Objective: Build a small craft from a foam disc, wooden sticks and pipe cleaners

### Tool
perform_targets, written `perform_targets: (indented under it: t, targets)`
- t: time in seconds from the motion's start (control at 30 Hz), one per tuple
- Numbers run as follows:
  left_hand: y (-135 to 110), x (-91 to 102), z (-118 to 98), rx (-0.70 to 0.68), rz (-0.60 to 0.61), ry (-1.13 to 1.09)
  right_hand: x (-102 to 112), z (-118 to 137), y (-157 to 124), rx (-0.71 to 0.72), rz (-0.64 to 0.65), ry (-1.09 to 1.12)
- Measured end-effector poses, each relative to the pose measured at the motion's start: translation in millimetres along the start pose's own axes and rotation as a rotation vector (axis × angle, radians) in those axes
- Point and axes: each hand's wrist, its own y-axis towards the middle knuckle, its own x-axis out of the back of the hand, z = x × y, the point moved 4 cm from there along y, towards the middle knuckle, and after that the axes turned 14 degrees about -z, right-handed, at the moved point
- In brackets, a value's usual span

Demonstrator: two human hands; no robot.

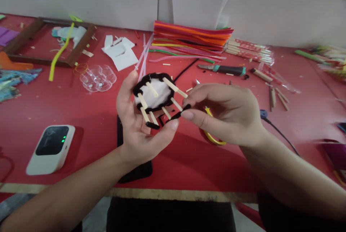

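My left hand [140, 127] is closed around a small round craft piece [158, 95], with a white base, a fuzzy black rim and several short wooden sticks standing up from it. Its thumb presses near the lower edge. Between the thumb and forefinger of my right hand [224, 111], a black pipe cleaner [177, 115] is pinched close to the stick tips. Another black fuzzy length [152, 125] lies across sticks at the lower left. Below the right hand, yellow-handled pliers or scissors [213, 140] are partly hidden.
Pipe cleaners [191, 39] in several colours lie at the back, near a utility knife [229, 70] and packaged chopsticks [250, 51]. A white device [51, 149] sits at left; a black phone [137, 172] lies under my left hand. A brown frame [74, 49] is at back left.
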Motion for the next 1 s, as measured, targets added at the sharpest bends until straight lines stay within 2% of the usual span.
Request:
perform_targets:
  t: [0.17,0.47,0.7,0.8,0.93,1.0]
  targets:
    - [-2,-2.6,-5,0.07,-0.021,-0.013,3,5,1,0.114,0.026,-0.018]
    - [0,-5.1,-10,0.0,-0.013,0.029,-1,4,0,0.168,0.052,0.035]
    - [-2,-4.0,-9,0.081,0.0,-0.027,2,3,1,0.08,0.082,0.018]
    - [-2,-4.7,-11,0.073,0.027,-0.045,3,1,1,0.039,0.076,-0.017]
    - [-2,-4.2,-11,0.123,0.022,0.013,3,0,1,0.045,0.072,-0.041]
    - [-1,-3.9,-12,0.093,0.011,0.0,3,1,0,0.063,0.073,-0.024]
